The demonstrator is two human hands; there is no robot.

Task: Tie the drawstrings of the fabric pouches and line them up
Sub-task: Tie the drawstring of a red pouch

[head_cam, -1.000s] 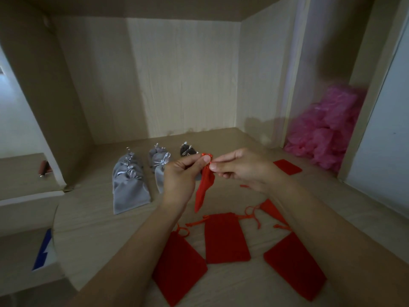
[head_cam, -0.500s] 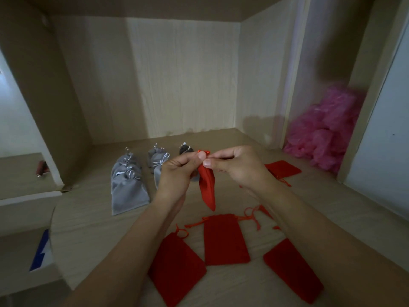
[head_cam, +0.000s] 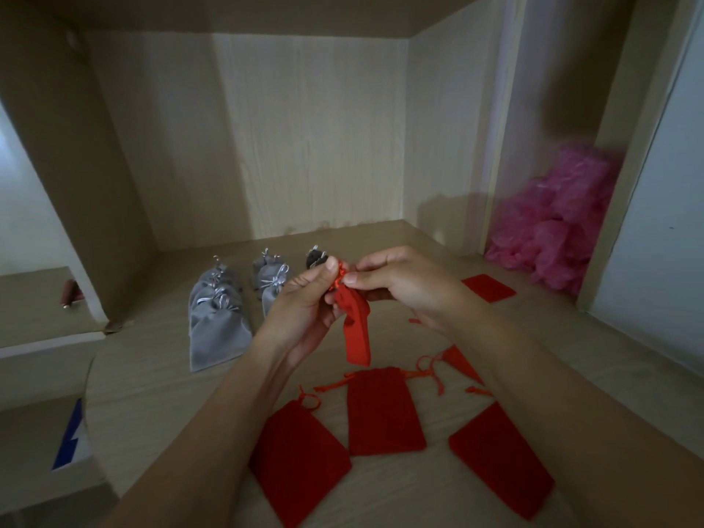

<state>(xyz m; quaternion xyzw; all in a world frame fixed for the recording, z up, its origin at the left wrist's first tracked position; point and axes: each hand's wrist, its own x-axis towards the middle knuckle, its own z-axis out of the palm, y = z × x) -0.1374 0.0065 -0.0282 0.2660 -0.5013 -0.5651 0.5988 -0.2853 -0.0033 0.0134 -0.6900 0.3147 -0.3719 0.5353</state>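
A red fabric pouch (head_cam: 356, 329) hangs in the air above the wooden surface (head_cam: 144, 375). My left hand (head_cam: 304, 306) and my right hand (head_cam: 404, 280) both pinch its gathered neck and red drawstring (head_cam: 340, 274) at the top. Several flat red pouches lie below my arms: one at the lower left (head_cam: 297, 459), one in the middle (head_cam: 383, 411), one at the lower right (head_cam: 499, 459). Another red pouch (head_cam: 489, 287) lies beyond my right wrist. Tied grey pouches (head_cam: 217, 318) stand in rows at the left, with a dark pouch (head_cam: 315, 258) behind my left thumb.
The surface sits inside a wooden alcove with a back wall (head_cam: 304, 146) and side panels. A heap of pink material (head_cam: 556, 226) fills the niche at the right. A lower shelf (head_cam: 38, 299) lies to the left.
The hanging red pouch has swung from tilting left to hanging nearly straight down. Both hands keep pinching its neck and have drawn closer together at the drawstring.
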